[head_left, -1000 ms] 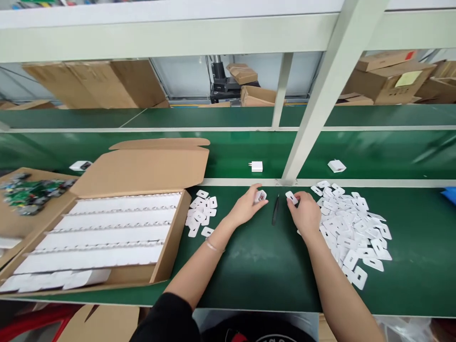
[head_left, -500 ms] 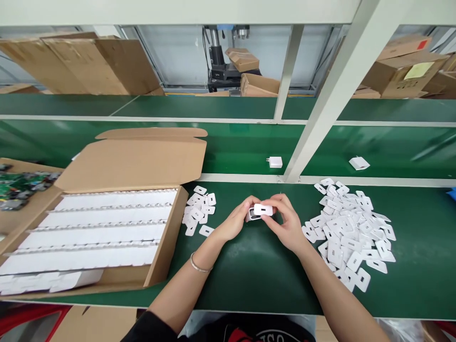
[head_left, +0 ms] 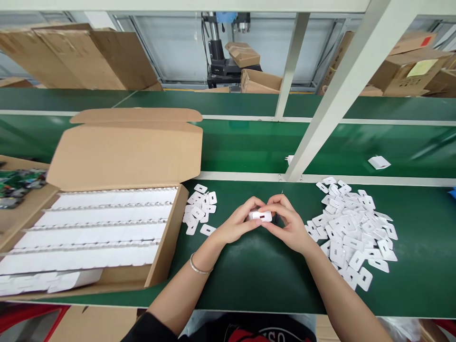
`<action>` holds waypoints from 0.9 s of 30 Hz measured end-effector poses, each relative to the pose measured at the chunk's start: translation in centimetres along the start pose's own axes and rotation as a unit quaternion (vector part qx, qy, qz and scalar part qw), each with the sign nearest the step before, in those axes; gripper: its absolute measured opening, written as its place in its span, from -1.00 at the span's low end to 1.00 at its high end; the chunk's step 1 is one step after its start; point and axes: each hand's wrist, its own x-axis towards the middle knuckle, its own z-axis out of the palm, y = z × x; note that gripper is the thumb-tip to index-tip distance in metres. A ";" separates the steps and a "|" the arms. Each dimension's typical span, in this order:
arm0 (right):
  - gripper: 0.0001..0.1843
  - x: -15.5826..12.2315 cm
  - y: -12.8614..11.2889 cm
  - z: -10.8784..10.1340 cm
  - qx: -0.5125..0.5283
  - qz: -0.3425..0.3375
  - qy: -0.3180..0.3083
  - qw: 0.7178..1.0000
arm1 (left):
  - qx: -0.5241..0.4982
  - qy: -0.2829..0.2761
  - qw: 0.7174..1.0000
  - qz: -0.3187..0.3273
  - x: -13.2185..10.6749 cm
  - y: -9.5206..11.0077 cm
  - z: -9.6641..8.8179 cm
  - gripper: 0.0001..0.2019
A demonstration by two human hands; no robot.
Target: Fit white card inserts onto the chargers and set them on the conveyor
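Between my two hands is a small white charger housing, its white cover plate (head_left: 261, 216) with a dark slot facing me. My left hand (head_left: 235, 225) closes on the left end of the housing, fingers behind and thumb in front. My right hand (head_left: 289, 227) pinches the right end, its thumb and fingertips at the plate. Both hands are just above the green table (head_left: 256, 275). Several loose slotted plates (head_left: 199, 209) lie left of my left hand. A larger heap of the same white plates (head_left: 351, 228) spreads out to the right of my right hand.
An open cardboard box (head_left: 167, 237) with rows of white dividers stands at left, next to a box of circuit boards (head_left: 21, 183). A slanting white post (head_left: 331, 95) rises behind the hands. Two white chargers, one partly hidden, the other in view (head_left: 379, 162), lie on the green strip behind.
The cover plate, earlier tilted over the dark opening of the housing, now covers it. Both white chargers on the back strip have shifted right. The box flap appears higher.
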 end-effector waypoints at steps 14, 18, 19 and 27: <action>-0.69 7.0 5.1 -12.2 -0.303 0.088 0.347 0.883 | -0.100 0.153 0.982 -0.043 1.5 -3.1 0.7 -0.73; -0.58 11.1 6.9 -18.1 -0.392 0.156 0.233 0.876 | -0.229 0.186 0.954 -0.052 2.1 -3.7 1.3 -0.69; -0.60 11.5 7.1 -18.8 -0.408 0.176 0.204 0.872 | -0.273 0.188 0.941 -0.062 2.3 -3.8 1.4 -0.65; -0.72 10.6 5.7 -21.3 -0.526 0.262 0.083 0.805 | -0.412 0.164 0.882 -0.156 3.3 -4.1 1.3 -0.49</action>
